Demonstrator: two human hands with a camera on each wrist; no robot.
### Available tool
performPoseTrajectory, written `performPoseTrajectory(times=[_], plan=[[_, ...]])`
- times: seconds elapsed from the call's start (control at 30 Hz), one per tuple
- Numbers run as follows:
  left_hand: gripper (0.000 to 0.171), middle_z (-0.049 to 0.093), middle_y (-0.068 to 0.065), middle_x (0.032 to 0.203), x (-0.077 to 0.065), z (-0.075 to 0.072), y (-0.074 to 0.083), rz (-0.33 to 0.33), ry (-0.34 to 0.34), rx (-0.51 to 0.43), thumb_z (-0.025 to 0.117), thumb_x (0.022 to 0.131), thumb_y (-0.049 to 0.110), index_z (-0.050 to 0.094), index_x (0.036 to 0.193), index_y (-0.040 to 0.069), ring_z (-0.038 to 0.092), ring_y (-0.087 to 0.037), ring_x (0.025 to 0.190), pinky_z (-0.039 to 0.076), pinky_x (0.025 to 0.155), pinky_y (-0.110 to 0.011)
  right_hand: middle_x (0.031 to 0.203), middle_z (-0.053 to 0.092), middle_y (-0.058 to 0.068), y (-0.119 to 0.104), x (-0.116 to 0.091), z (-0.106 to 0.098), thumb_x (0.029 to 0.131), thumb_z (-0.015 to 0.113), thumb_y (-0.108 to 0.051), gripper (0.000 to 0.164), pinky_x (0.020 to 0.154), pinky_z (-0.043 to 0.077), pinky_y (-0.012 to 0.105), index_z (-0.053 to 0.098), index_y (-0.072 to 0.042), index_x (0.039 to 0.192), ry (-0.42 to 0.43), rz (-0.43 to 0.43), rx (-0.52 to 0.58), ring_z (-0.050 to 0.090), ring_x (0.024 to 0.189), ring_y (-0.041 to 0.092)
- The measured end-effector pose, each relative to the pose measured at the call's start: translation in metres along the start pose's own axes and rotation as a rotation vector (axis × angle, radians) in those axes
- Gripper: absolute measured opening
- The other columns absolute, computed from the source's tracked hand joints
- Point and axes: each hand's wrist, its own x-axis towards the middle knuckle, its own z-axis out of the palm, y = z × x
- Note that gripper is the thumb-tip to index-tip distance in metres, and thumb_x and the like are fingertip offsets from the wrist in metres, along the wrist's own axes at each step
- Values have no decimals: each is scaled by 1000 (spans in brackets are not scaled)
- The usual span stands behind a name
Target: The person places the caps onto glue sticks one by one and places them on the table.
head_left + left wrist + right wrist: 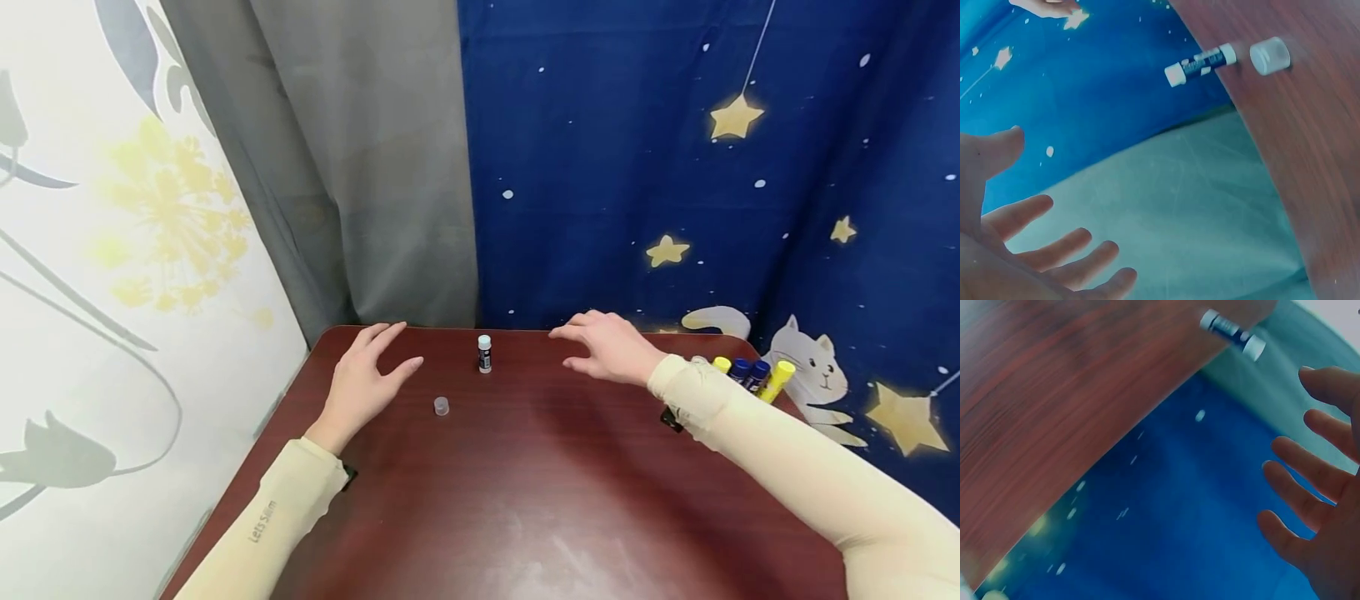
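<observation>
A small glue stick [484,354] with a dark printed label and whitish ends stands upright near the table's far edge. Closer to the front and a little left of it is a small translucent cap [441,406], apart from the stick. My left hand [363,379] hovers left of both, thumb and fingers spread, touching neither. On the other side, my right hand [611,346] is held in the air with fingers loosely extended and nothing in it. Both wrist views show the glue stick [1200,65] [1232,334] beyond the fingers; the cap [1270,56] appears only in the left one.
Behind my right forearm, several yellow and dark blue sticks [776,381] stand at the table's right side, their lower parts hidden. The dark red table [480,483] ends at a grey curtain [397,167] and a blue star-patterned curtain [600,167]. A patterned white wall is at left.
</observation>
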Motion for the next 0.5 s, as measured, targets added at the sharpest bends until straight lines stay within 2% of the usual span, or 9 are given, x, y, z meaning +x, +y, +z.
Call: performPoseTrajectory(times=[0.27, 0.5], plan=[[64, 45, -7, 149, -4, -16, 1, -43, 20, -13, 72, 91, 49, 52, 148, 29, 50, -32, 129, 46, 92, -59, 119, 66, -2, -39, 47, 36, 89, 76, -38, 46, 84, 52, 43, 66, -26, 132, -38, -123, 42, 61, 106, 20], [66, 43, -6, 151, -6, -23, 4, -63, 13, -11, 72, 90, 51, 51, 149, 30, 47, -31, 132, 45, 95, -59, 114, 67, -6, -73, 84, 80, 88, 76, -39, 46, 72, 54, 34, 67, -27, 132, -90, -211, 97, 62, 94, 11]])
